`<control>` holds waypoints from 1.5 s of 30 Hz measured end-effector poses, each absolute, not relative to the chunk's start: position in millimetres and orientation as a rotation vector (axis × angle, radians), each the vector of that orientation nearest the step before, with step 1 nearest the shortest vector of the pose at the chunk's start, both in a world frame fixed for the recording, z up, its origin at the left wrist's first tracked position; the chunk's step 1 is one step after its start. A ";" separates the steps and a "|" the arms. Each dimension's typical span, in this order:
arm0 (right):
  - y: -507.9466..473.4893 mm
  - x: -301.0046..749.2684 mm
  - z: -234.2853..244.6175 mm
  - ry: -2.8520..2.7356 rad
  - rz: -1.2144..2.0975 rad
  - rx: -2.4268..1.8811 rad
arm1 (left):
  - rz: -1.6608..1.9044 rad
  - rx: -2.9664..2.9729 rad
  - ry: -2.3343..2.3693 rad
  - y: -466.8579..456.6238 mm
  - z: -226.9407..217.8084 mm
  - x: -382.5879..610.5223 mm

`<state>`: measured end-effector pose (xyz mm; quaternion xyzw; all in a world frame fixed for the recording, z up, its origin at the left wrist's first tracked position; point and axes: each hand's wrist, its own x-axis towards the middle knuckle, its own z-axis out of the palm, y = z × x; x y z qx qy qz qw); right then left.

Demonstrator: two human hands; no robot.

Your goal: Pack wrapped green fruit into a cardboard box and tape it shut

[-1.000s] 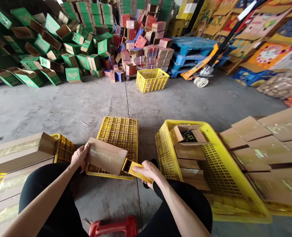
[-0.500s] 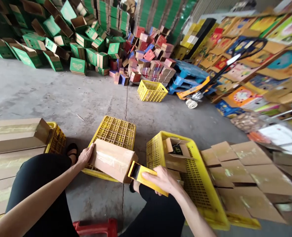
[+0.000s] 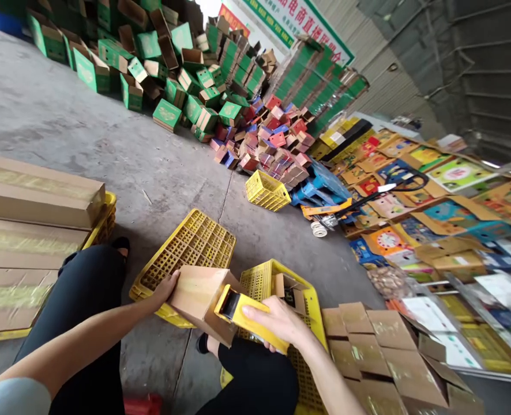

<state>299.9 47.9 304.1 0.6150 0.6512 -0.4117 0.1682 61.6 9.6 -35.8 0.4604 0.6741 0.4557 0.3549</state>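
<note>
A long brown cardboard box [image 3: 201, 294] with a band of tape along its top lies over an upturned yellow crate [image 3: 195, 248]. My left hand [image 3: 166, 288] grips the box's left end, fingers against its side. In my right hand [image 3: 277, 323] is a yellow tape dispenser [image 3: 251, 314], its dark front end against the right end of the box. On the right, between my leg and the flattened-looking cartons, stands a yellow crate [image 3: 310, 302] with an opened small carton [image 3: 288, 291] in it.
Taped long boxes [image 3: 34, 190] are stacked on a crate to my left. Brown cartons [image 3: 380, 351] lie at right. Ahead stand a small yellow crate [image 3: 267, 190], a pallet jack [image 3: 329, 213], blue pallets [image 3: 322, 187] and heaped green boxes [image 3: 195, 109]. A red stool [image 3: 143, 403] shows below.
The view has tilted and swung. The box has turned so its right end faces nearer to me, and the tape dispenser stays against that end. Both hands keep their grip.
</note>
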 end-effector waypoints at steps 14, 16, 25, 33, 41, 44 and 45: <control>82.2 252.0 268.0 1.899 -1.339 1.833 | 1.391 2.001 1.326 16.4 87.5 12.1; 82.2 254.3 267.3 1.873 -1.345 1.838 | 1.349 2.237 1.277 12.8 92.9 16.8; 73.3 275.7 256.4 1.873 -1.476 1.850 | 1.130 2.616 1.002 24.5 102.8 16.0; 64.5 278.6 256.1 1.880 -1.561 1.816 | 1.198 2.665 0.981 37.5 77.9 17.9; 59.6 285.5 257.4 1.839 -1.637 1.819 | 1.253 2.735 1.058 41.3 69.1 22.5; 56.9 285.1 264.0 1.834 -1.610 1.813 | 1.284 2.761 1.085 37.7 68.9 25.4; 56.3 284.9 266.3 1.830 -1.603 1.813 | 1.294 2.766 1.094 36.2 69.5 26.1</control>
